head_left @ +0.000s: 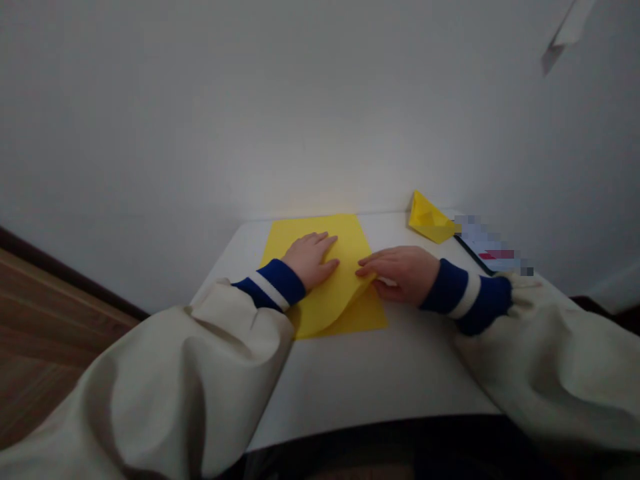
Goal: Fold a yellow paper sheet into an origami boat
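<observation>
In the head view, yellow paper (pixel 350 237) lies mid-bench (pixel 390 380). The left hand (pixel 311 259) rests flat on it, grip open; the right hand (pixel 403 273) pinches its raised right edge. Far right, a folded yellow boat (pixel 435 230) sits beside a pixelated flat object (pixel 493 250).

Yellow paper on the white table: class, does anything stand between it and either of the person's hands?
Nothing visible does. The left hand rests on the yellow paper, and the right hand holds its lifted edge. The folded yellow piece sits beyond the right hand, out of the way.
</observation>
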A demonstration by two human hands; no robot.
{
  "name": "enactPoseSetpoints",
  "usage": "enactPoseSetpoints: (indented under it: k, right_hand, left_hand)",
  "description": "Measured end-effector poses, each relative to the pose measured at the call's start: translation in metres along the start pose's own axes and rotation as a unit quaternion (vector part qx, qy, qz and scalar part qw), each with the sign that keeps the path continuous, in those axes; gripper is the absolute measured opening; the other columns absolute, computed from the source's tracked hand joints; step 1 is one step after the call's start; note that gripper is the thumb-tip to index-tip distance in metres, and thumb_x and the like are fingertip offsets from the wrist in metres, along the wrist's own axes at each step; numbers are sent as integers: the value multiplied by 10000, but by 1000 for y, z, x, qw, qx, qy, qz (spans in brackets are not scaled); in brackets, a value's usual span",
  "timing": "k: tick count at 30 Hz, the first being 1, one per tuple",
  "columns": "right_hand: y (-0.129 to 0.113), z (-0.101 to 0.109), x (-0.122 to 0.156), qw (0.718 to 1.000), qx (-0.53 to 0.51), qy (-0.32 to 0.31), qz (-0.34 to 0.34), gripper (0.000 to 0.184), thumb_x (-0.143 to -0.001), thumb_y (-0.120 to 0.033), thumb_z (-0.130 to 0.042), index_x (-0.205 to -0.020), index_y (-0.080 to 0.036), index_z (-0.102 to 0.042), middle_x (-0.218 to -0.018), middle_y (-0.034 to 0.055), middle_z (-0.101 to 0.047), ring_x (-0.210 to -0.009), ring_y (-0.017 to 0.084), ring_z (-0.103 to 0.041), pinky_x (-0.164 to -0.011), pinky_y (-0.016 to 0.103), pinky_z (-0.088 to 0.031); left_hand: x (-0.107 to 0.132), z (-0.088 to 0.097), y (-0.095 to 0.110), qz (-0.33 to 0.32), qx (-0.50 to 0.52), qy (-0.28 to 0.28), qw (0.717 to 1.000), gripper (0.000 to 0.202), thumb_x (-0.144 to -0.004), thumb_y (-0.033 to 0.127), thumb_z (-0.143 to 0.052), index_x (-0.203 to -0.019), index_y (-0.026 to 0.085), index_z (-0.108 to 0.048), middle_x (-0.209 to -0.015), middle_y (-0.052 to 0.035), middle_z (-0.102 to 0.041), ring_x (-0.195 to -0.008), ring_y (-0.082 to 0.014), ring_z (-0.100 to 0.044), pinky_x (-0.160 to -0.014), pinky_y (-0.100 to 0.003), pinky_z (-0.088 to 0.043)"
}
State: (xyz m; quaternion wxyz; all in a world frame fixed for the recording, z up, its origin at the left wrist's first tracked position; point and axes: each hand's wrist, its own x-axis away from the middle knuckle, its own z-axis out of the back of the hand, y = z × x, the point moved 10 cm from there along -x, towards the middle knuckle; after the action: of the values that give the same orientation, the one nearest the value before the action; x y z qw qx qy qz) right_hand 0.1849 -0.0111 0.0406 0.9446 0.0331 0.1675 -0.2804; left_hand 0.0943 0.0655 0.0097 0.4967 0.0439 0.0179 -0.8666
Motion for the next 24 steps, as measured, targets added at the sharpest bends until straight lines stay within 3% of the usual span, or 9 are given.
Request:
enactPoseSetpoints:
  k: [3, 6, 10, 14, 17, 21, 24]
  right_hand:
    - [20, -2, 11, 999, -42, -22, -10, 332, -704, -181, -545, -1020, -171, -643, -1151, 101, -630, -1050, 200, -587, -917, 346, -451]
    - [38, -11, 21, 994, -89, -61, -35, 438, -678, -136, -528, -1106, -191, -605, -1120, 64, -645, -1034, 179, -588, -929, 339, -443]
    - [45, -22, 25, 988, -118, -94, -29, 285, -659, -194, -607, -939, -207, -660, -1143, 63, -628, -1044, 197, -569, -928, 351, -436]
    - [43, -25, 18, 991, -114, -73, 6, 395, -692, -208, -616, -1086, -216, -636, -1244, 66, -570, -1161, 212, -490, -1006, 391, -360]
    - [44, -34, 14, 989, -111, -93, 19, 407, -739, -230, -585, -1144, -254, -619, -1291, 40, -542, -1256, 235, -400, -1045, 443, -297]
    - [47, -36, 17, 983, -139, -117, 19, 320, -791, -257, -536, -1088, -273, -654, -1246, 21, -581, -1197, 197, -474, -1024, 393, -342]
    - [50, -26, 22, 982, -162, -97, -2, 265, -790, -296, -536, -996, -240, -693, -1133, 43, -650, -1106, 188, -551, -980, 350, -403]
  left_hand:
    - [5, -6, -6, 21, -19, -10, 1000, 590, -852, 405, -415, -1365, 118, -362, -1413, -146, -364, -1301, -274, -329, -1076, -386, -243]
    - [12, -12, -15, 50, -40, -21, 998, 619, -840, 463, -420, -1382, 177, -340, -1437, -145, -320, -1323, -336, -264, -1050, -486, -244]
    - [17, -17, -23, 85, -45, -31, 995, 628, -838, 531, -386, -1384, 226, -334, -1434, -154, -318, -1316, -373, -256, -1002, -580, -238]
    - [15, -19, -20, 69, -35, -46, 996, 642, -845, 543, -362, -1386, 198, -333, -1439, -154, -311, -1309, -341, -290, -1029, -549, -223]
    - [13, -17, -19, 58, -24, -35, 997, 646, -851, 530, -366, -1386, 170, -334, -1451, -142, -294, -1328, -319, -258, -1062, -478, -221]
    - [12, -16, -25, 60, -25, -10, 998, 617, -876, 486, -349, -1378, 127, -350, -1454, -154, -278, -1342, -300, -237, -1095, -390, -185]
    - [13, -16, -32, 84, -18, 11, 996, 601, -889, 469, -328, -1368, 106, -364, -1439, -166, -305, -1346, -298, -225, -1103, -379, -165]
